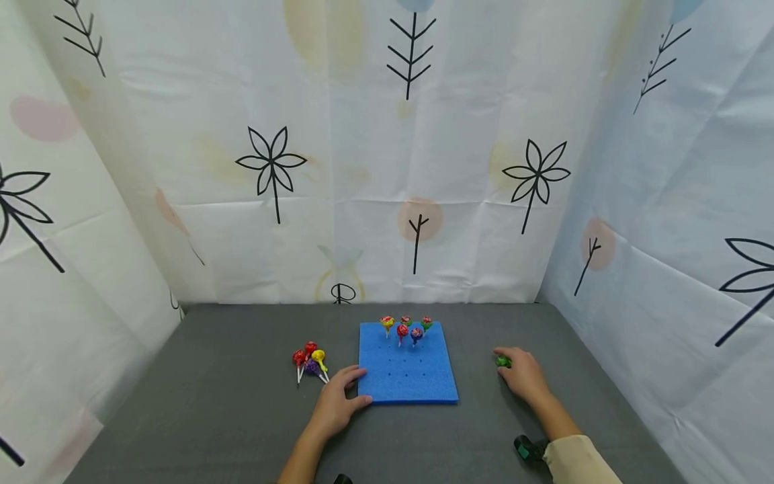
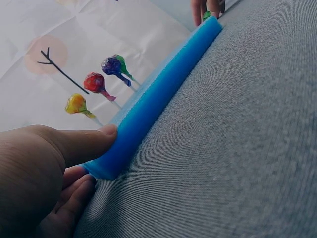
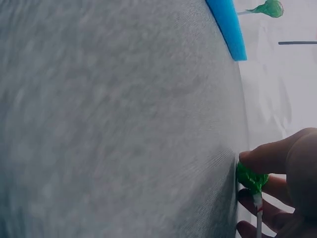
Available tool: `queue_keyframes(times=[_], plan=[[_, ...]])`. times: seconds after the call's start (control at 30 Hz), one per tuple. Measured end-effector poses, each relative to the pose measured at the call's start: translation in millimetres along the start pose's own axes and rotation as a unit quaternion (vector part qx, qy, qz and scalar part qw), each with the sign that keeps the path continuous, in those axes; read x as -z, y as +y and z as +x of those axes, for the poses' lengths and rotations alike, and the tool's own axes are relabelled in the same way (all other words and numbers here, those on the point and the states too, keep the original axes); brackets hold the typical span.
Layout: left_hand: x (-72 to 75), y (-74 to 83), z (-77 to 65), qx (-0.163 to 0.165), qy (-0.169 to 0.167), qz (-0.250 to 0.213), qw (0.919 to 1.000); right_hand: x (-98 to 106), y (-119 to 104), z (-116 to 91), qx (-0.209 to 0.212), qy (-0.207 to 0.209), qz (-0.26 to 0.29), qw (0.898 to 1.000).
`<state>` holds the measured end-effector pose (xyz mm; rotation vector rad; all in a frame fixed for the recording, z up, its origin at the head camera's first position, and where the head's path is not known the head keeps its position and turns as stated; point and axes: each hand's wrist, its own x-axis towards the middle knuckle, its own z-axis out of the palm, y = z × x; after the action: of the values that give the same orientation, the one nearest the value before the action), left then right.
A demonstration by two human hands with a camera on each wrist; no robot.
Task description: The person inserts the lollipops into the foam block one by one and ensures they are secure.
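A blue foam board [image 1: 408, 386] with rows of small holes lies on the grey table. Several wrapped lollipops stand upright in its far rows, among them a yellow one [image 1: 387, 323], a red one [image 1: 402, 331] and a purple one [image 1: 416, 333]. My left hand [image 1: 336, 402] holds the board's near left corner, thumb at the front edge and fingers along the left side. To the right of the board, my right hand [image 1: 525, 376] pinches a green lollipop [image 3: 251, 178] by its wrapped head, low at the table. Its white stick [image 3: 259, 223] points away from the fingertips.
Left of the board lies a loose group of lollipops, with red [image 1: 299, 357], yellow [image 1: 318, 355] and purple [image 1: 311, 367] wrappers. A patterned white cloth [image 1: 375, 148] encloses the table [image 1: 242, 417] at the back and sides. A dark device [image 1: 529, 448] sits at my right wrist.
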<state>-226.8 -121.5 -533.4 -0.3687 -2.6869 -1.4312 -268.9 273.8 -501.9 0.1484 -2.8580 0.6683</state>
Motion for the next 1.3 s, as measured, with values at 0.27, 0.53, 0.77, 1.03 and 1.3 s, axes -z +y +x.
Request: queue_keyframes(times=[0.27, 0.53, 0.77, 1.03, 1.3], plan=[[-1.3, -0.8, 0.2, 0.005, 0.000, -0.008, 1.0000, 0.5, -6.3, 0.0, 0.008, 0.002, 0.014, 1.000], [-1.1, -1.2, -0.4, 0.005, -0.003, -0.007, 1.0000, -2.6, -9.8, 3.1, 0.008, 0.009, 0.021, 1.000], [-1.1, -0.5, -0.3, 0.005, -0.003, -0.008, 1.0000, -5.0, -12.2, 5.5, -0.013, 0.040, 0.055, 0.998], [-0.1, -1.0, 0.3, 0.005, 0.000, -0.007, 1.0000, -3.1, -24.4, 8.9, 0.016, 0.075, 0.100, 0.992], [-1.5, -1.1, 0.1, 0.000, 0.001, -0.005, 1.0000, -6.4, -43.4, 10.4, 0.004, 0.070, 0.166, 0.984]])
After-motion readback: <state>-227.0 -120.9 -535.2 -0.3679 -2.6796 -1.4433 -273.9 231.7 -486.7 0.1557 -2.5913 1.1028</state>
